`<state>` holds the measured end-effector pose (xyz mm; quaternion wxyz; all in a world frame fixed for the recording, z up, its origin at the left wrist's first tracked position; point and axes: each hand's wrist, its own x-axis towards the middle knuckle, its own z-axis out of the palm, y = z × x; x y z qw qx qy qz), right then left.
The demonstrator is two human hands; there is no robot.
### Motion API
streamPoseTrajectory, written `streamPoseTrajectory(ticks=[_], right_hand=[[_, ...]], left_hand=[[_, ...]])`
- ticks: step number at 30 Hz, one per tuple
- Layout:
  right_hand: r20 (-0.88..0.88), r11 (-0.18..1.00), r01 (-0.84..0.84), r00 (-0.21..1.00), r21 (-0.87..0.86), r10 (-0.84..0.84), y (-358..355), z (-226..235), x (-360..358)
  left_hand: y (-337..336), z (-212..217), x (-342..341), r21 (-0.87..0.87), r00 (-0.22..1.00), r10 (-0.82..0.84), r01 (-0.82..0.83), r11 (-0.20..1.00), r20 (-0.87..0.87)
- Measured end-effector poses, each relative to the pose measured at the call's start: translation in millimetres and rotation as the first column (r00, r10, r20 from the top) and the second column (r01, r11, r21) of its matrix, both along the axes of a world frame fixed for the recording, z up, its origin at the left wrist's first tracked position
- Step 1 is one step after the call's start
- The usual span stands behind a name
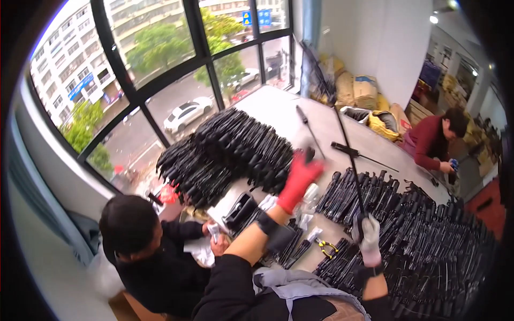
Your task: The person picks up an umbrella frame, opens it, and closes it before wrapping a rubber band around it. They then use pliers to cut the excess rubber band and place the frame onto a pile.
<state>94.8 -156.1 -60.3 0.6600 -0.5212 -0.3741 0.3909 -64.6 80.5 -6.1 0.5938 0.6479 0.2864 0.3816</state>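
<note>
My right hand (368, 235), in a white glove, is closed round the lower end of a long black umbrella (353, 166). Its thin shaft slants up and away over the table, with dark folded ribs or cloth at the far end. My left hand (301, 181), in a red glove, is raised over the middle of the table and smeared by motion. Something dark shows at its fingertips, but whether it is held I cannot make out. Beyond it on the tabletop lie two thin black rods with thicker handles (345, 148).
Folded black umbrellas (235, 144) are heaped at the far left, and more (417, 251) cover the right side. Yellow-handled pliers (326, 248) lie near me. A person in black (155, 257) handles white material at left; another in dark red (431, 142) bends at right. Sacks (364, 91) stand behind.
</note>
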Motion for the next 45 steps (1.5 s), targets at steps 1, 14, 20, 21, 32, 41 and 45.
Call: streamPoseTrajectory(ticks=[1,14,20,21,32,41,45], right_hand=[[-0.021,0.996,-0.091,0.996,0.003,0.091,-18.9,7.1,-9.5],[0.234,0.837,0.536,0.832,-0.105,-0.503,-18.9,-12.5,-35.1],[-0.074,0.999,0.042,0.996,0.027,-0.04,17.8,54.2,-33.1],[0.03,0.998,0.064,0.998,-0.01,-0.064,18.9,51.0,-41.5],[0.899,0.891,0.13,-0.002,0.435,-0.438,41.1,-15.4,28.4],[0.532,0.946,0.275,0.782,0.175,-0.325,48.9,-57.1,43.0],[0.296,0.961,0.24,0.916,0.137,-0.271,42.7,-48.6,21.6]], left_hand=[[67.5,-9.5,-28.3,-0.219,0.741,0.0,0.2,0.955,0.672],[-37.3,32.4,99.8,-0.258,0.828,-0.043,0.223,0.94,0.558],[-73.7,78.5,63.2,-0.408,0.747,-0.043,0.41,0.816,0.663],[-70.0,67.0,62.9,-0.42,0.748,-0.015,0.389,0.82,0.664],[-105.8,20.8,97.0,-0.617,0.687,0.247,0.362,0.699,0.683],[-102.0,16.9,83.4,-0.322,0.958,0.113,-0.023,0.946,0.263],[-106.3,-1.3,98.8,-0.091,0.939,0.32,-0.31,0.946,0.125]])
